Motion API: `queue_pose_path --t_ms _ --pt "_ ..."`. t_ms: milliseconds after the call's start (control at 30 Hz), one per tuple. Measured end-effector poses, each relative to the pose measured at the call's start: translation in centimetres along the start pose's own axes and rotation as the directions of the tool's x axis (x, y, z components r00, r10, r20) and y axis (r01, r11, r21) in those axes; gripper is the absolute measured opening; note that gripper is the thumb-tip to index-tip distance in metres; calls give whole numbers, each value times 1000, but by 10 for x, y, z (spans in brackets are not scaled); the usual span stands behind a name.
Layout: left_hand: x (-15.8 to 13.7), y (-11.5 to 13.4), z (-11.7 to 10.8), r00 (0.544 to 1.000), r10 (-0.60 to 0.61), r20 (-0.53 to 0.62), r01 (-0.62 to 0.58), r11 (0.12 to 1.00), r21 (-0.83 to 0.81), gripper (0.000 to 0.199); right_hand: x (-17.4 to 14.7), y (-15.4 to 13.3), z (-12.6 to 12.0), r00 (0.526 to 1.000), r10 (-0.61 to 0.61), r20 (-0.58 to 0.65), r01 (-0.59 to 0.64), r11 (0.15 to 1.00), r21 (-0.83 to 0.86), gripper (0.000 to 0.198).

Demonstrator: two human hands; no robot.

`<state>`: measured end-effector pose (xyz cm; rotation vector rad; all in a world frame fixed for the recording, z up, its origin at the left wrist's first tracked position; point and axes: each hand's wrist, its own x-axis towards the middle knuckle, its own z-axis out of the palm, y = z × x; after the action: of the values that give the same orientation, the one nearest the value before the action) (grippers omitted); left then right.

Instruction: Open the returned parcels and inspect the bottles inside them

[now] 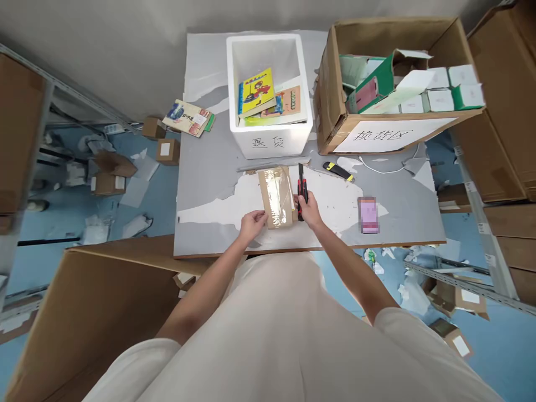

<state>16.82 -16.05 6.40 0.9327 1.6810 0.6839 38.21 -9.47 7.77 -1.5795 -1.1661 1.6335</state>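
A flat brown cardboard package (276, 198) with shiny clear tape across its top lies on the table in front of me. My left hand (253, 225) is closed at its lower left edge, fingertips gripping the side. In my right hand (309, 209) is a red and black utility knife (301, 190), its dark end pointing away from me. That hand is beside the package's right edge, where an open side shows something pale inside. A second utility knife, black and yellow (338, 171), lies on the table to the upper right.
Behind the package stand a white foam box (274, 134) of books and a large cardboard box (335, 131) of green-white cartons. Books (188, 118) lie at the table's left, a pixelated pink object (369, 215) at right. An open carton (104, 301) stands left of me.
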Motion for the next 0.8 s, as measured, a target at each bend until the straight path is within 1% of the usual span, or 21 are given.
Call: queue_pose_path --t_ms 33,100,167,200,267,333,367,400,433,500,533,567,600,633,700,767,800 --pt "-5 -2 4 1000 -8 -22 9 1000 11 47 5 -2 -2 999 0 -43 2 999 38 32" --pt "-10 -2 7 998 9 -59 -4 997 75 47 9 -5 -5 998 1 -70 3 998 66 32" --pt "-4 5 2 995 57 -83 -44 988 146 56 2 -3 -9 997 -7 -76 10 999 46 36" --pt "3 12 -3 991 94 -93 -76 980 183 63 -6 0 -11 995 -10 -101 14 999 42 39" --pt "25 27 -16 976 188 -107 -155 952 264 69 -28 9 -15 986 8 -169 4 998 69 43" --pt "55 45 -27 950 293 -107 -235 899 370 71 -56 19 -14 971 67 -229 -33 988 152 44" --pt "70 53 -31 928 358 -101 -286 859 424 72 -69 25 -11 964 112 -242 -59 975 215 43" --pt "84 60 -34 905 418 -80 -335 816 471 74 -82 29 -6 957 167 -239 -94 952 291 42" --pt "96 65 -36 894 447 -29 -373 778 505 74 -92 32 0 950 228 -212 -137 917 374 41" --pt "112 69 -37 894 442 77 -414 747 521 69 -104 35 15 936 330 -120 -224 826 518 41" --pt "116 68 -37 899 424 110 -417 752 511 66 -105 35 22 933 351 -73 -252 786 565 41" --pt "116 65 -38 907 404 117 -406 769 494 63 -104 33 27 935 351 -48 -255 762 596 40" --pt "114 62 -39 918 385 95 -381 791 479 61 -100 31 30 941 333 -53 -232 754 615 40" --pt "108 57 -41 929 367 46 -344 813 470 60 -94 28 31 950 301 -82 -187 759 623 39" --pt "90 47 -44 940 325 -99 -243 847 472 55 -78 23 27 965 208 -161 -68 788 611 36" --pt "67 37 -48 933 280 -226 -144 867 477 50 -58 17 17 969 112 -218 30 829 559 36" --pt "55 32 -48 930 254 -265 -104 874 474 48 -48 14 11 972 69 -227 59 856 514 37"
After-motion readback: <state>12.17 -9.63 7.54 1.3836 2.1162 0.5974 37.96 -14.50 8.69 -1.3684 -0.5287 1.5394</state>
